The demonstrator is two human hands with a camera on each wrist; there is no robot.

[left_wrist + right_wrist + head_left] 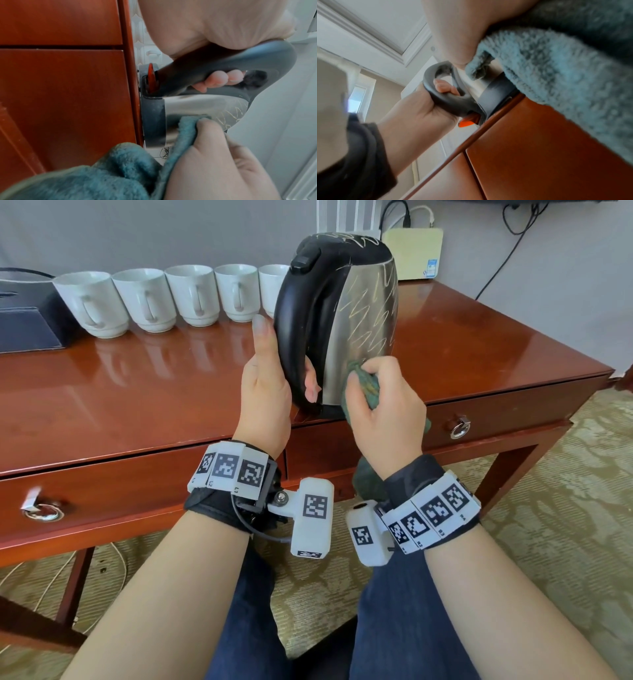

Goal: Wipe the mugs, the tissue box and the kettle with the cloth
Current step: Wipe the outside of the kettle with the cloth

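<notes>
A steel kettle (363, 313) with a black handle and lid stands at the table's front edge, its side marked with pale zigzag scribbles. My left hand (270, 378) grips the handle (214, 65), thumb up along it and fingers curled through the loop. My right hand (383, 402) holds a bunched teal cloth (368, 386) and presses it against the lower steel wall (192, 106) just above the black base. The cloth's (96, 175) loose end hangs below the table edge. Several white mugs (144, 299) stand in a row at the back. A dark tissue box (27, 320) sits at the far left.
The red-brown wooden table (137, 392) has two drawers with ring pulls (459, 428) in front. A cream box (412, 253) with cables sits behind the kettle against the wall. Patterned carpet lies below, and my legs in jeans are under the table edge.
</notes>
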